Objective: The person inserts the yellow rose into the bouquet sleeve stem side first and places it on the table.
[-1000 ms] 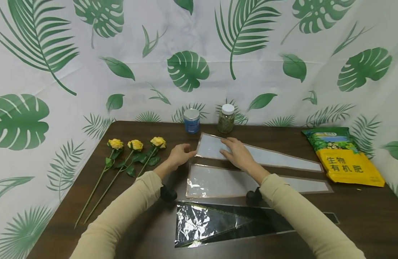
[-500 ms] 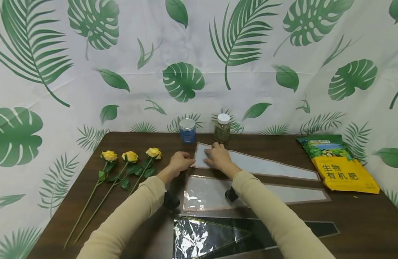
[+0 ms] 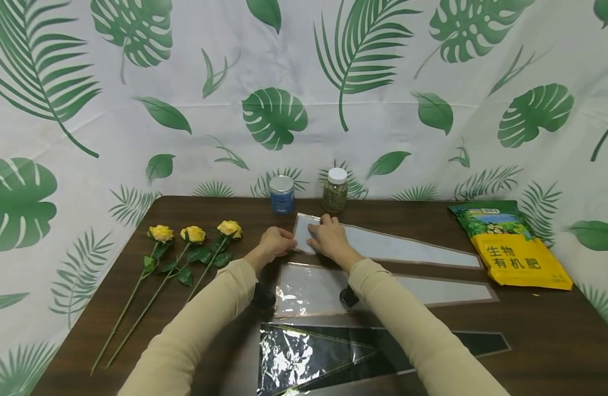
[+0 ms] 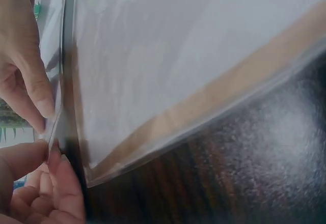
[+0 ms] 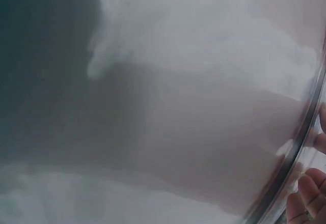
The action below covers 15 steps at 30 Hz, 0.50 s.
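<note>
A white tapered flower sleeve (image 3: 403,246) with a brown border lies farthest back on the table. My left hand (image 3: 276,242) pinches its wide left edge between thumb and fingers. In the left wrist view, the pinched film (image 4: 53,132) is lifted a little at that edge. My right hand (image 3: 330,237) rests on the sleeve near the wide end, its fingertips close to the left fingers. A second white sleeve (image 3: 304,291) lies just in front, partly under the right forearm. Nearest is a black sleeve (image 3: 309,352) with a shiny clear face.
Three yellow roses (image 3: 192,235) with long stems lie on the left. Behind the sleeves stand a blue tin (image 3: 282,201) and a white-lidded jar (image 3: 335,192) of green bits. A yellow and green fertiliser bag (image 3: 519,256) lies at the right.
My right hand has moved left along the back sleeve toward its wide end, close to the left hand. The left hand stays at the sleeve's left edge. The head view has shifted slightly.
</note>
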### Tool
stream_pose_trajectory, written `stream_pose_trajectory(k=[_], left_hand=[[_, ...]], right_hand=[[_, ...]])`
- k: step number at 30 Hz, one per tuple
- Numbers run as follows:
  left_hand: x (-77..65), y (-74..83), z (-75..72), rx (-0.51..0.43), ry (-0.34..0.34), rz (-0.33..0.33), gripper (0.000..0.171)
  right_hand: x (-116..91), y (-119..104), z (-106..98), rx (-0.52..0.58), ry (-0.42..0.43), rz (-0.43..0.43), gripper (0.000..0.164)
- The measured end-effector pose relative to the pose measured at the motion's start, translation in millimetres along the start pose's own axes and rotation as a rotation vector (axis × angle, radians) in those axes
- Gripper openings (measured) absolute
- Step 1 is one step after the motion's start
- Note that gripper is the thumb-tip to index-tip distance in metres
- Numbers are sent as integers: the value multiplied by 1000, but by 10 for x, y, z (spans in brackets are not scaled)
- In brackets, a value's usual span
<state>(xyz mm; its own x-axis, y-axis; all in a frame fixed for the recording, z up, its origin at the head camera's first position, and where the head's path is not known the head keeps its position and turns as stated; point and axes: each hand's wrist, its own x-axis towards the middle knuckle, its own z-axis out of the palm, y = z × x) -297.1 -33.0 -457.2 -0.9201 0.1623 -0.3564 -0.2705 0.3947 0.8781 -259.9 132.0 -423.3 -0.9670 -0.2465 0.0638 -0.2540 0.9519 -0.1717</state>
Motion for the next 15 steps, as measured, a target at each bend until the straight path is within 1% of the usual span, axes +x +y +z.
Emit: stream_pose_trajectory(k=[1, 3, 4, 5, 7, 10, 12, 15], left_hand=[[-102, 66, -1, -3, 14, 4, 18], [-246, 141, -9, 1, 39, 35, 13], [-405, 273, -10, 18, 60, 1, 14], [-511, 343, -11, 27, 74, 4, 18], [-520, 328, -4, 18, 84, 26, 17], [-509, 301, 22, 10, 98, 37, 17], [-507, 290, 36, 16, 102, 44, 18], [-513, 278, 58, 26, 110, 58, 17]], right_hand=[[-1, 2, 7, 7, 8, 3, 41], [-1, 6, 15, 21, 20, 9, 42], [-1, 4, 14, 31, 23, 12, 43], [-3, 3, 12, 40, 26, 13, 42], [-12, 1, 15, 67, 28, 17, 43], [-36, -1, 14, 158, 26, 46, 41], [-51, -4, 15, 253, 31, 86, 38], [-66, -21, 13, 410, 65, 145, 34]])
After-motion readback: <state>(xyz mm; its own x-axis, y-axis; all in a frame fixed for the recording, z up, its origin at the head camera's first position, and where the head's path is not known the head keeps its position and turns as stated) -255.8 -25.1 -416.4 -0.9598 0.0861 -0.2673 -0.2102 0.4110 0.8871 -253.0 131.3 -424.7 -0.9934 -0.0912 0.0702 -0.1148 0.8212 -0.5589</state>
